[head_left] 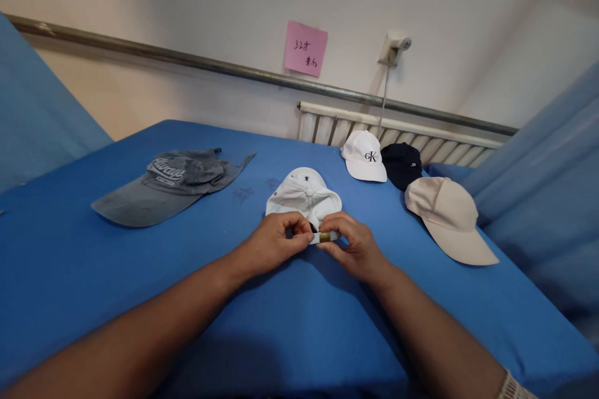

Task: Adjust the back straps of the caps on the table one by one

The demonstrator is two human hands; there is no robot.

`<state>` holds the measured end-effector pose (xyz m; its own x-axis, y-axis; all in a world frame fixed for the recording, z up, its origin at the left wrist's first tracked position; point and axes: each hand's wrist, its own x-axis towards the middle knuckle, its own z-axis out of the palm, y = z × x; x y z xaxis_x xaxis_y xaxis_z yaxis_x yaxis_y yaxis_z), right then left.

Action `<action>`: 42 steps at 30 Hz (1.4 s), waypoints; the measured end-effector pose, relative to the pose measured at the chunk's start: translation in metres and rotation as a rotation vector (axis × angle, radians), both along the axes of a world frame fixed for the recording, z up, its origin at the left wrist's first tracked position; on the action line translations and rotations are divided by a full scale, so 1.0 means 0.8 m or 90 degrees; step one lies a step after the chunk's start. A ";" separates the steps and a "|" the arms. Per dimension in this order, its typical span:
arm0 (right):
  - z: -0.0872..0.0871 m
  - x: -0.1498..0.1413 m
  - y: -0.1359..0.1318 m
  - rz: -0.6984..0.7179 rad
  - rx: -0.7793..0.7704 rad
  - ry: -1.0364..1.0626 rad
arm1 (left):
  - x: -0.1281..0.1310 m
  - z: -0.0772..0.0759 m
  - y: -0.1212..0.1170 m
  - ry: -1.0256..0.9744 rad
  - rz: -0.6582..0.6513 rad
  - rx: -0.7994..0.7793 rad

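A white baseball cap (304, 193) lies on the blue cloth in front of me, its brim pointing away and its back strap toward me. My left hand (281, 238) pinches the left part of the white strap between thumb and fingers. On the other side, my right hand (353, 243) grips the strap by its brass-coloured buckle (324, 237). Both hands are closed and nearly meet at the strap. The fingers partly cover the cap's rear opening.
A grey cap (182, 177) with lettering lies at the left. Toward the right back are a white cap (362, 153) with a logo, a black cap (402, 163) and a beige cap (444, 212). Behind the blue-covered table (262, 336) stand a radiator (327, 128) and a metal rail (224, 68).
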<state>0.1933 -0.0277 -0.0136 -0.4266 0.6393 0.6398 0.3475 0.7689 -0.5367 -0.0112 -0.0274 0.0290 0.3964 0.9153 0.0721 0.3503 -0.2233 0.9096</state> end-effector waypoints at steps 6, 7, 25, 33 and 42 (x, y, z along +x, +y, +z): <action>-0.001 -0.003 -0.001 0.003 0.001 0.003 | 0.002 -0.002 -0.001 0.005 0.020 -0.005; -0.001 -0.004 -0.001 0.005 0.001 0.000 | 0.003 -0.003 -0.001 0.005 0.021 -0.005; 0.000 -0.003 -0.002 -0.011 0.013 0.023 | -0.005 0.000 0.004 0.041 -0.040 0.045; -0.004 -0.010 -0.001 -0.006 0.021 -0.009 | -0.001 -0.008 0.001 0.052 -0.033 0.040; -0.003 0.004 0.003 -0.071 0.028 0.044 | -0.020 0.009 0.016 0.006 0.064 0.085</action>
